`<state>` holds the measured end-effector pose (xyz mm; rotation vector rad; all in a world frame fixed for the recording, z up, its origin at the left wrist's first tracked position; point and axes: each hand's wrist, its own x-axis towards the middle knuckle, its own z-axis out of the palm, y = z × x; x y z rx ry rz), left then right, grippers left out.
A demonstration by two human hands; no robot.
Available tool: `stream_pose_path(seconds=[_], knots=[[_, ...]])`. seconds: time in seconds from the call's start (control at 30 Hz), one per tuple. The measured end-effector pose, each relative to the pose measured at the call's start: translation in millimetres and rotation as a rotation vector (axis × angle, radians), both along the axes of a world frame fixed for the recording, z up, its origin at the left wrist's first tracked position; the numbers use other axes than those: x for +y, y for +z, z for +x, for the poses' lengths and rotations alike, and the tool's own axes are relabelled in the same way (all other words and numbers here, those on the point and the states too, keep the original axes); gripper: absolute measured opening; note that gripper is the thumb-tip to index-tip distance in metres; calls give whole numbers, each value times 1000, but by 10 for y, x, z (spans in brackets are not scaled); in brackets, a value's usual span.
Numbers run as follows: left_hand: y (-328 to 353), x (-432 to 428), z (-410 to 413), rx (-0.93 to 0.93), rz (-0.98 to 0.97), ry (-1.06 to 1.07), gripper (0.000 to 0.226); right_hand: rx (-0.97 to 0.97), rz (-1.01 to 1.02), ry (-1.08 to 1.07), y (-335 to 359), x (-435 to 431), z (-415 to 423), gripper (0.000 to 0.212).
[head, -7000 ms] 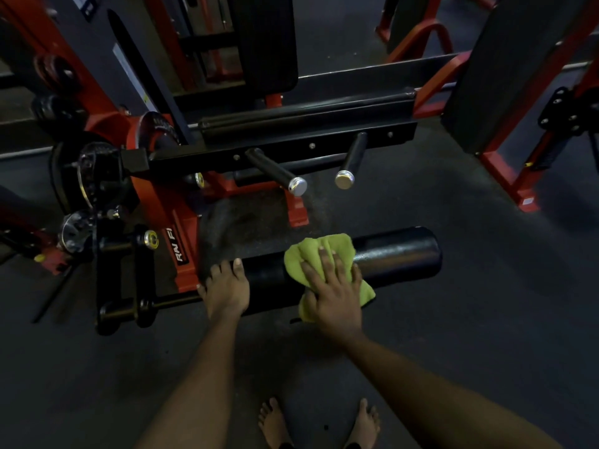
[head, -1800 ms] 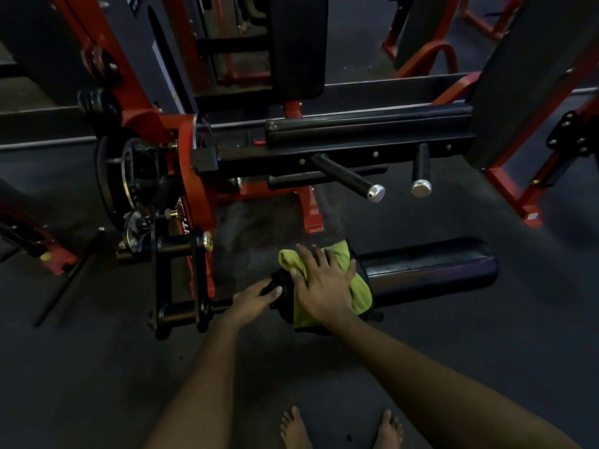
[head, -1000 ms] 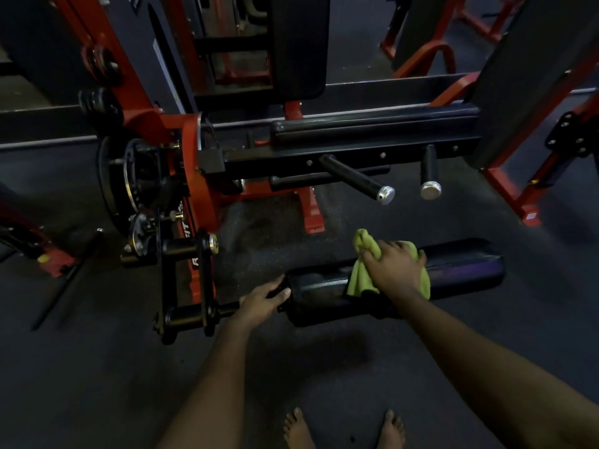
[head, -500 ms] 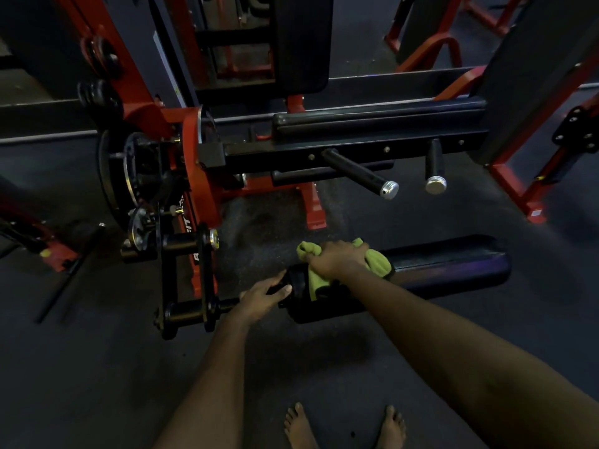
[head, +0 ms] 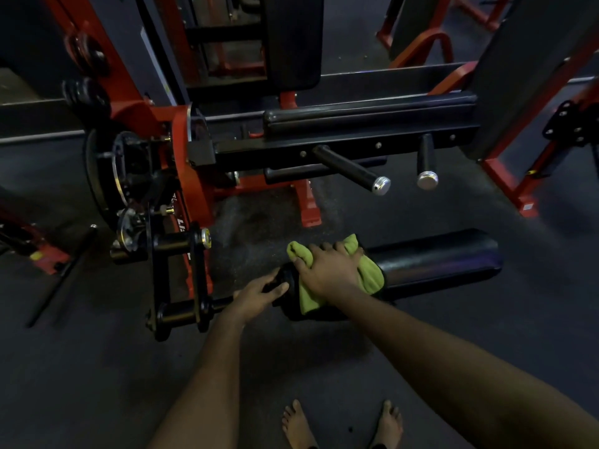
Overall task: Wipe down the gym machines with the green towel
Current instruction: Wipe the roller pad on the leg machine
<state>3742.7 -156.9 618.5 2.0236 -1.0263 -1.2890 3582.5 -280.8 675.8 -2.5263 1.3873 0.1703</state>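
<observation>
A person's right hand (head: 327,270) curls its fingers over the green towel (head: 371,275), draped on the left end of a black roller pad (head: 437,260), while the left hand (head: 259,294) grips the pad's end.

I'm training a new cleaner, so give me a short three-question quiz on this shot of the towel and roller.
1. Which hand holds the towel on the roller?
2. True or false: the left hand hangs free.
3. How many chrome-capped pegs stick out above the roller? A one, B two, C three.
Key: 1 the right hand; 2 false, it grips the bar at the roller's end; 3 B.
</observation>
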Motion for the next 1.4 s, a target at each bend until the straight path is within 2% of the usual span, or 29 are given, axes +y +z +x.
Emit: stream_pose_path(seconds=[0.1,0.27,0.33,0.53,0.67,0.87,1.03,1.17,1.33,1.4], knots=[[-126,11,58,6,-14,-20,57,77,76,-17,39,-124,188,68],[-90,-1,16,-30,21,-10,76,-179,-170,39,-129,252,-205,58],[-128,1,28,1,20,-14,75,-221,-182,43,-180,353,-328,60],[-157,17,46,18,30,24,97,-70,-70,10,-57,161,-17,64],[-119,20,35,20,-2,14,75,45,79,27,26,-108,167,69],[-123,40,48,-18,-7,-15,60,-8,-31,-96,27,-367,-261,56],[-109,44,48,-6,10,5,60,-31,-143,-222,-58,-732,-822,50],[-62,35,27,-44,62,18,69,-85,-196,-340,-118,-584,-753,51],[82,-13,-45,-71,96,8,69,-255,-207,-178,-204,153,-322,55],[127,-32,-70,-53,113,29,58,-296,-205,-89,-216,388,-194,53]])
